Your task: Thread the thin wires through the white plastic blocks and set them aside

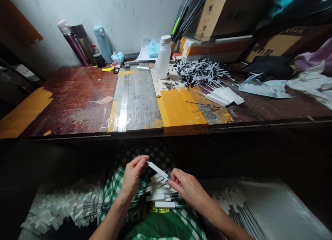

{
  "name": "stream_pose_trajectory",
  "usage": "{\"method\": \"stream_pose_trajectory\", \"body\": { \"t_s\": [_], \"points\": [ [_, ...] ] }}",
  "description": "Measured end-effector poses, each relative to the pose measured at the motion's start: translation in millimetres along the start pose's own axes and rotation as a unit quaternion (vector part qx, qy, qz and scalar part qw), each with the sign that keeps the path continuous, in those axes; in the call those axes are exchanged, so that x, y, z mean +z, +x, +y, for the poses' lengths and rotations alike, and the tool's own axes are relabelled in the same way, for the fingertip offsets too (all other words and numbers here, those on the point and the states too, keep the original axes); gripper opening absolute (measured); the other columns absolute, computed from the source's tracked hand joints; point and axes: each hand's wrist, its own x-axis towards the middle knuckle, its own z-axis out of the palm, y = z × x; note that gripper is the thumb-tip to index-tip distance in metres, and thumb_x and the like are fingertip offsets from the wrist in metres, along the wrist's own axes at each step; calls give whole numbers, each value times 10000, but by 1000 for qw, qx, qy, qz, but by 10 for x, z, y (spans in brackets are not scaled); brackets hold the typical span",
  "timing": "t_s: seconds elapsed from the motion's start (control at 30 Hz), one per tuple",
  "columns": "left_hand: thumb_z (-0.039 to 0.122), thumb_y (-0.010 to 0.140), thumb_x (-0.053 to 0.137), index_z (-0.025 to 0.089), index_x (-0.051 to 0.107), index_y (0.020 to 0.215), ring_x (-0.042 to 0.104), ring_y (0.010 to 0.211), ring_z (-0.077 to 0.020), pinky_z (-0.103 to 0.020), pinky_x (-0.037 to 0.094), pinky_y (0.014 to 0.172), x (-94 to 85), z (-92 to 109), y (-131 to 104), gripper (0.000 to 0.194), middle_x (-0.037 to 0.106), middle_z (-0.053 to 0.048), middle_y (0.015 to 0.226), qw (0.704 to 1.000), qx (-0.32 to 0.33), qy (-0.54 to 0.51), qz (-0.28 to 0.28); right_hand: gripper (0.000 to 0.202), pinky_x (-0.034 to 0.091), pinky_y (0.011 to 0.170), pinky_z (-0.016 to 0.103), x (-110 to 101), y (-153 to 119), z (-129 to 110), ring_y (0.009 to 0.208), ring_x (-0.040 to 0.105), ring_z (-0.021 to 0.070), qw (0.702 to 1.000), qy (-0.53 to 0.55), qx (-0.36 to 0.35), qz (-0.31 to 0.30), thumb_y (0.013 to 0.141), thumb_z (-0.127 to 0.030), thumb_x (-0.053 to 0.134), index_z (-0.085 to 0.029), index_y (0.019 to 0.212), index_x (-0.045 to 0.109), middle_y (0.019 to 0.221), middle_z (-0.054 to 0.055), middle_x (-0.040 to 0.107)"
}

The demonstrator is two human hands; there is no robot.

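Note:
Above the lap, a slim white block is stretched between my two hands, tilted down to the right. My left hand pinches the thin dark end piece at its upper left. At the lower right end, my right hand has its fingers closed on the block's tip. Several similar white blocks with thin rods lie below on the green checked apron. The exact contact under the right fingertips is hidden.
Beyond stands a wooden table with a steel ruler, a white bottle and a heap of black-and-white pieces. White blocks are piled at left; rodded pieces lie at right.

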Motion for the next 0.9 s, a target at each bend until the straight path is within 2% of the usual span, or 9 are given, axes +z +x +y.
{"method": "stream_pose_trajectory", "body": {
  "t_s": [0.13, 0.23, 0.37, 0.47, 0.57, 0.67, 0.77, 0.9],
  "points": [
    [381, 725, 762, 171, 695, 1052, 599, 757, -134, -238, 487, 699, 111, 4, -99, 394, 693, -59, 953, 1000, 8, 10, 8, 144, 372, 573, 252, 165, -35, -1, 662, 601, 162, 995, -82, -21, 55, 890, -200, 627, -200, 790, 523, 757, -9, 603],
    [364, 697, 784, 167, 638, 1097, 633, 809, -172, -259, 516, 686, 186, -7, -129, 470, 707, -77, 935, 1000, 15, -10, 9, 131, 386, 571, 257, 262, -75, -37, 672, 615, 173, 991, -100, -34, 78, 892, -203, 628, -198, 807, 529, 770, 3, 609],
    [360, 703, 783, 159, 601, 1122, 639, 768, -158, -248, 521, 668, 207, 10, -109, 499, 709, -65, 864, 1000, 2, -19, 11, 67, 403, 574, 246, 211, -126, -96, 667, 627, 158, 997, -21, -53, 47, 936, -240, 558, -208, 878, 571, 805, 2, 626],
    [355, 698, 789, 155, 596, 1141, 648, 774, -161, -257, 532, 683, 189, 27, -98, 523, 710, -62, 859, 1000, -9, -27, 5, 167, 430, 640, 244, 91, -141, -133, 738, 640, 158, 996, 41, -73, 9, 983, -245, 438, -236, 979, 604, 872, 8, 647],
    [352, 680, 805, 155, 599, 1155, 664, 763, -178, -297, 551, 695, 172, 23, -95, 554, 713, -62, 862, 999, -18, -44, -9, 240, 430, 654, 244, 8, -136, -146, 749, 649, 165, 995, 72, -55, -28, 993, -250, 377, -239, 954, 613, 821, 0, 670],
    [379, 685, 800, 158, 633, 1143, 694, 819, -219, -357, 553, 767, 148, 26, -75, 536, 723, -91, 953, 997, -37, -66, -14, 251, 426, 647, 246, -13, -122, -127, 720, 662, 168, 995, 77, -32, -60, 981, -240, 367, -243, 982, 619, 775, -12, 688],
    [441, 709, 766, 136, 719, 996, 688, 926, -254, -370, 518, 861, 103, 66, -32, 421, 725, -121, 1009, 997, -30, -74, 12, 269, 429, 689, 256, -7, -109, -97, 790, 671, 181, 996, 62, -38, -58, 970, -244, 377, -254, 1007, 643, 851, 1, 708],
    [454, 714, 759, 139, 753, 906, 673, 968, -257, -372, 488, 911, 51, 143, 15, 368, 740, -117, 956, 996, 1, -80, 33, 224, 422, 683, 244, -11, -95, -99, 796, 656, 175, 997, 59, -26, -45, 952, -268, 439, -249, 898, 655, 866, -2, 704]
  ]
}}
